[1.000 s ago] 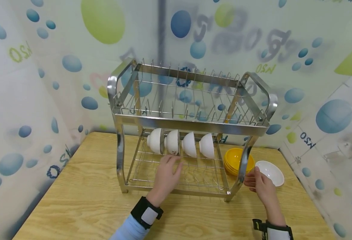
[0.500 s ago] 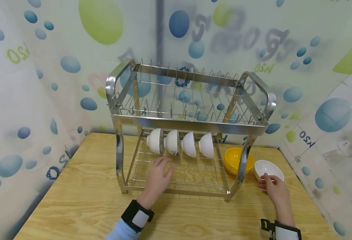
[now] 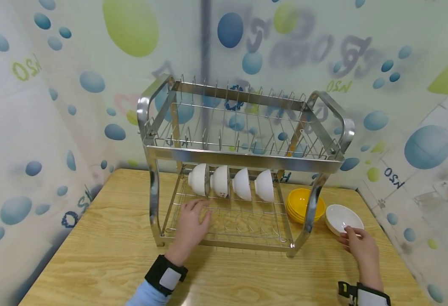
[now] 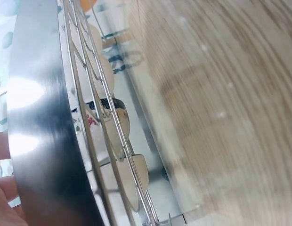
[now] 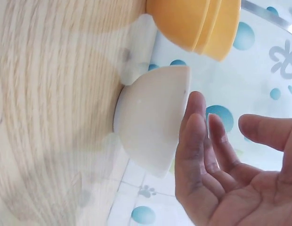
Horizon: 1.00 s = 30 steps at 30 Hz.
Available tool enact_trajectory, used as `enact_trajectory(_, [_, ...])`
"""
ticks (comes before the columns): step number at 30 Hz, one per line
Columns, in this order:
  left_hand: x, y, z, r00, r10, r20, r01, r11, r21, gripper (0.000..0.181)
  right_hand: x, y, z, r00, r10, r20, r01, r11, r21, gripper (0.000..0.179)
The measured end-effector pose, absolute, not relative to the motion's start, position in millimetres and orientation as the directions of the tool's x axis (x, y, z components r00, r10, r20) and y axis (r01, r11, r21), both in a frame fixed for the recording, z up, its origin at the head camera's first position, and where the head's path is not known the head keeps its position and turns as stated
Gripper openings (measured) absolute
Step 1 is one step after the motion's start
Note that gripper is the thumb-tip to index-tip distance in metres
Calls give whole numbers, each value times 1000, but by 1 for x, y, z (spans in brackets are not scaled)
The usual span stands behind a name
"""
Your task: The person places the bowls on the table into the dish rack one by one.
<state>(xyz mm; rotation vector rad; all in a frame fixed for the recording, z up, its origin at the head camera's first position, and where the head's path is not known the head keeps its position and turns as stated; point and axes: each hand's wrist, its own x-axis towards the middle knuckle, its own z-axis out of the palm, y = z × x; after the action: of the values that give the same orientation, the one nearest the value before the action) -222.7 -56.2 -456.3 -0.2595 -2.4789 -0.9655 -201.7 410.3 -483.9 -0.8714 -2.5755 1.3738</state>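
Observation:
Several white bowls (image 3: 241,185) stand on edge in a row on the lower tier of a steel dish rack (image 3: 246,157). One of them shows a red floral print (image 4: 91,120) in the left wrist view. My left hand (image 3: 191,225) is over the front left of that tier, fingers loosely bent and holding nothing. To the right of the rack, a white bowl (image 3: 342,217) sits upright on the table. My right hand (image 3: 364,251) is at its near rim, with thumb and fingers (image 5: 190,146) apart and nothing between them.
Stacked yellow bowls (image 3: 301,204) stand between the rack's right leg and the white bowl. The rack's upper tier (image 3: 243,123) carries upright wire dividers. Behind the wooden table (image 3: 254,280) hangs a patterned curtain (image 3: 285,51).
My right hand has moved right, from beside the rack's right leg to the near rim of the loose white bowl. My left hand has drawn left, away from the row of bowls.

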Motion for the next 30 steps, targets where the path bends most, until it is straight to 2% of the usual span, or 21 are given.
enact_trajectory(4, [-225,-62,-457,-867,11,498,338,748,571,25,-198,410,-476,-799,567,-200,471,384,-794,63])
enact_trajectory(7, [-225,-67,-458,-864,13,504,340,754,562,26,-195,407,-469,-781,601,-169,461,373,-805,60])
enact_trajectory(10, [-225,-71,-458,-861,17,508,344,754,559,25,-191,404,-462,-746,651,-142,493,395,-775,54])
enact_trajectory(14, [-224,-76,-460,-852,14,523,347,764,544,26,-189,401,-453,-717,678,-160,545,404,-735,58])
enact_trajectory(20, [-223,-85,-462,-861,5,508,329,768,550,27,-192,400,-447,-740,624,-252,577,397,-714,71])
enact_trajectory(27, [-224,-92,-462,-858,0,514,321,781,536,25,-198,402,-453,-770,551,-322,591,427,-684,74])
enact_trajectory(30, [-223,-95,-462,-853,-5,521,319,786,530,26,-201,401,-454,-767,545,-339,603,431,-671,69])
